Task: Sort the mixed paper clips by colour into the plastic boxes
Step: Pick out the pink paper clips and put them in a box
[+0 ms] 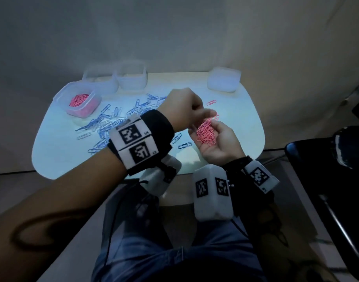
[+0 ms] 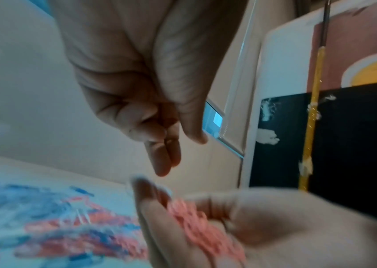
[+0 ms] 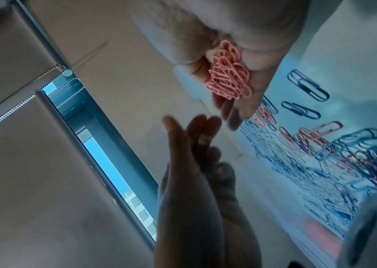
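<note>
Pale and glossy, our rounded counter (image 1: 245, 127) sits against a plain cream wall. Our right hand (image 1: 219, 143) lies palm up at about 4 o'clock on it, cupped under a tangled heap of pink wire clips (image 1: 206, 132), its fingers (image 3: 247, 108) loosely bent around the pile. Our left hand (image 1: 184, 110) hovers just above that heap, knuckles up, fingers (image 2: 164, 159) drawn together and pointing down at the clips; whether they pinch one, we cannot tell. Thin blue clips (image 1: 113, 123) lie scattered in a loose drift across the middle and toward 8 o'clock, with a few pink ones mixed in. One pink clip (image 1: 211, 102) lies alone at 1 o'clock. A clear square plastic box (image 1: 81, 102) at 10 o'clock holds more pink clips. Three frosted, soft-cornered boxes stand along the far edge: two (image 1: 132, 78) at 11 o'clock, one (image 1: 223, 80) at 1 o'clock.
</note>
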